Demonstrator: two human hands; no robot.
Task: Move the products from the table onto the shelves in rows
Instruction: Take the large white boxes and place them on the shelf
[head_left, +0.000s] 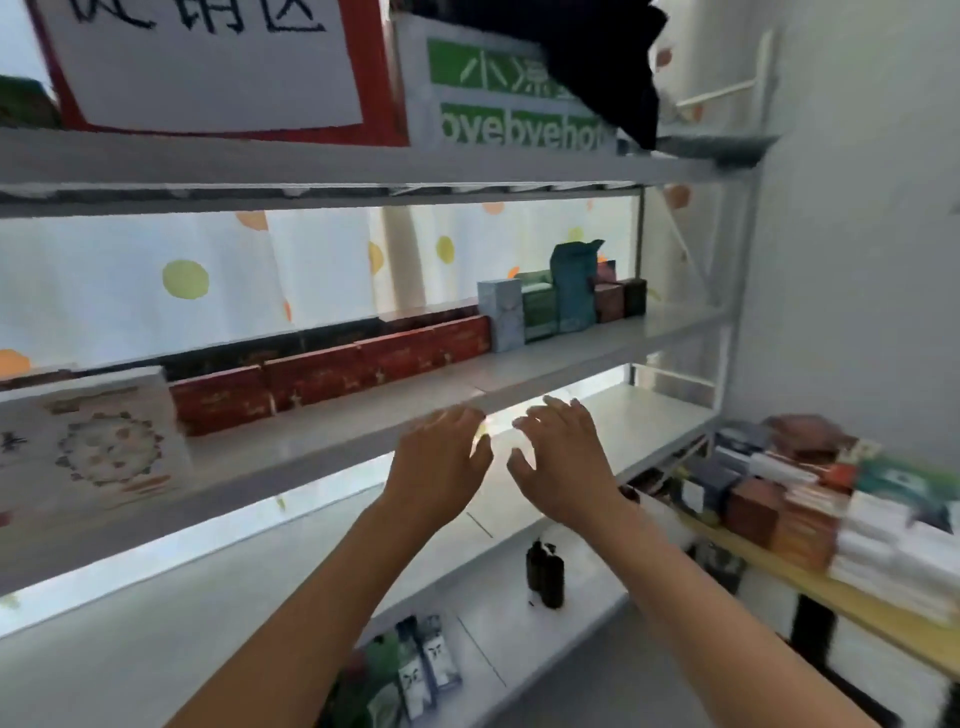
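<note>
My left hand (440, 460) and my right hand (563, 460) hover side by side just in front of the middle shelf (545, 379), fingers spread and holding nothing. On that shelf stands a row of red boxes (332, 374), then a pale grey box (500, 314), a green box (539, 304), a tall teal box (574, 286) and small brown boxes (618, 301). A white patterned box (91, 444) stands at the left end. At the right, the yellow table (852, 603) carries stacked products (831, 499).
The top shelf (311, 161) holds a red-framed sign (208, 62) and a white and green carton (498, 88). Two dark bottles (545, 571) stand on the lower shelf (649, 431). Sachets (415, 670) lie on the bottom shelf. A white wall is at the right.
</note>
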